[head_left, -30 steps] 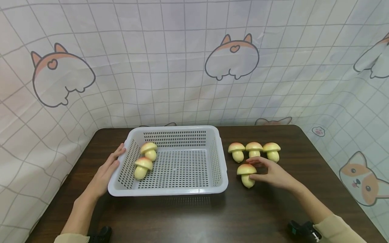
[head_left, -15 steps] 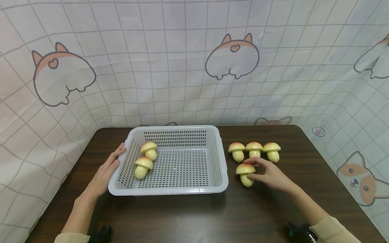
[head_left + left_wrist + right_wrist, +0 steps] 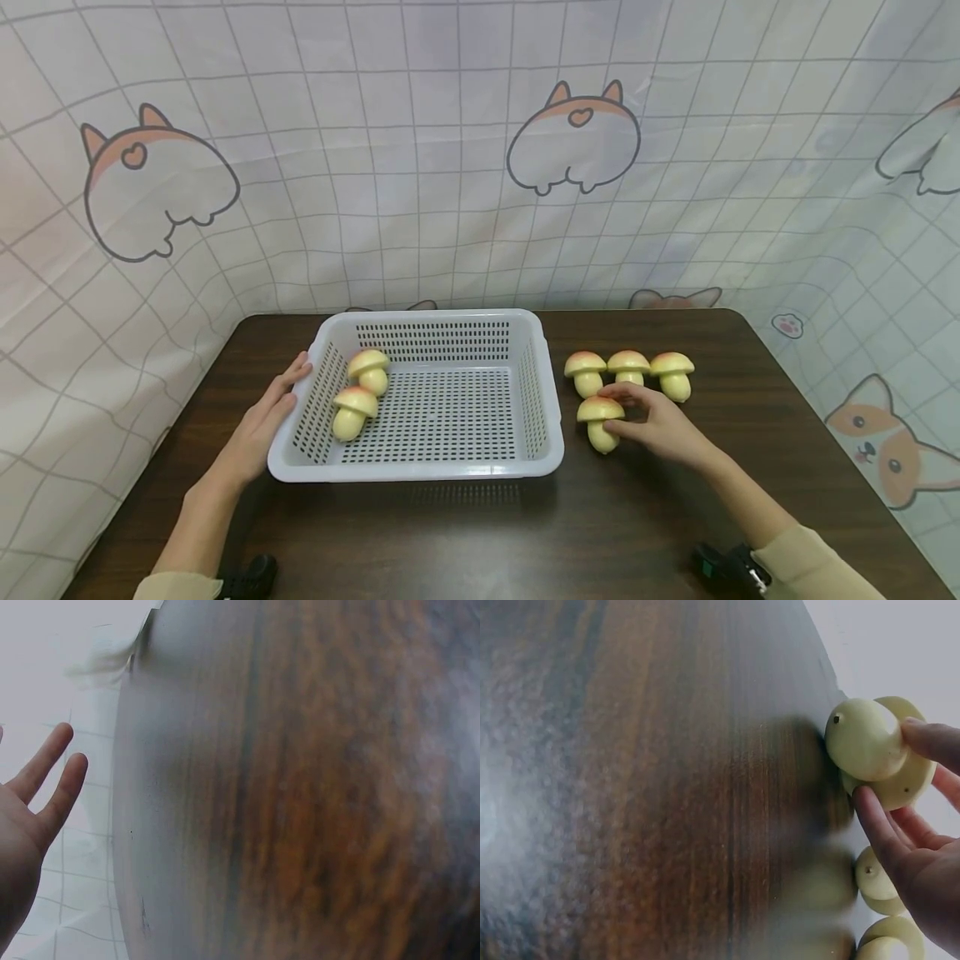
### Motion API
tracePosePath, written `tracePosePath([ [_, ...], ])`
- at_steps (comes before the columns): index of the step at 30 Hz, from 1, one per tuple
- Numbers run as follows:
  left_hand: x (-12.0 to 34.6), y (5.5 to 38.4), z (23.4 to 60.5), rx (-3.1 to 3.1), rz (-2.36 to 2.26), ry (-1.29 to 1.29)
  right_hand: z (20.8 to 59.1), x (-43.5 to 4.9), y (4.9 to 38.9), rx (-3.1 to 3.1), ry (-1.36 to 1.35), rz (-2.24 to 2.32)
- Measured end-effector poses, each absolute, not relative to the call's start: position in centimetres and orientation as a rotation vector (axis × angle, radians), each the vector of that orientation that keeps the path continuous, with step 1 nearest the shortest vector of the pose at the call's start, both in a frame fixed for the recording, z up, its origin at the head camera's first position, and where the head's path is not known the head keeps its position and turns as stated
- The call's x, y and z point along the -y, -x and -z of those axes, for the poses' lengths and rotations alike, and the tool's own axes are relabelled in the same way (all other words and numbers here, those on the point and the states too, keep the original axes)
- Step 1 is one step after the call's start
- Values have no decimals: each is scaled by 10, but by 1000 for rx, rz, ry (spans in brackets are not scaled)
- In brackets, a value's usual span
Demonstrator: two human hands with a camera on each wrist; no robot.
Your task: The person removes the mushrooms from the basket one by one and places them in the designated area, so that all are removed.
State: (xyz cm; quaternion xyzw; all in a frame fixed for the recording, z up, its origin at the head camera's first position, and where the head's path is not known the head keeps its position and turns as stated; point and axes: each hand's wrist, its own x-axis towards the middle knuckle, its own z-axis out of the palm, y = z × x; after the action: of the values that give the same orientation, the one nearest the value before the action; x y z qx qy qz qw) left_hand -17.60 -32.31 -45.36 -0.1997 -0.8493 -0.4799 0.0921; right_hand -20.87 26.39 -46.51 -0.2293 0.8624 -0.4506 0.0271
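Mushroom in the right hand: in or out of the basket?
Out: the right hand holds the mushroom to the right of the white basket.

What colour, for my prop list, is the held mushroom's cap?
The cap is pale yellow with a reddish top, clearest in the head view.

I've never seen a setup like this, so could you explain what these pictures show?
There is no machine here, only a person's two bare hands. The wide view is filmed from the head; the other two are filmed from the left and right wrists. On the dark table sits a white basket holding two mushrooms. Three more mushrooms sit in a row to its right. The left hand is at the basket's left rim; the right hand pinches another mushroom.
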Motion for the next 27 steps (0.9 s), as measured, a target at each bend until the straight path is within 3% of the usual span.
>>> tracePosePath([
  [18,321,175,453,2523,1414,573,460,-270,208,-2639,644,1413],
  [27,322,176,453,2514,1422,600,436,-278,214,-2626,631,1352],
])
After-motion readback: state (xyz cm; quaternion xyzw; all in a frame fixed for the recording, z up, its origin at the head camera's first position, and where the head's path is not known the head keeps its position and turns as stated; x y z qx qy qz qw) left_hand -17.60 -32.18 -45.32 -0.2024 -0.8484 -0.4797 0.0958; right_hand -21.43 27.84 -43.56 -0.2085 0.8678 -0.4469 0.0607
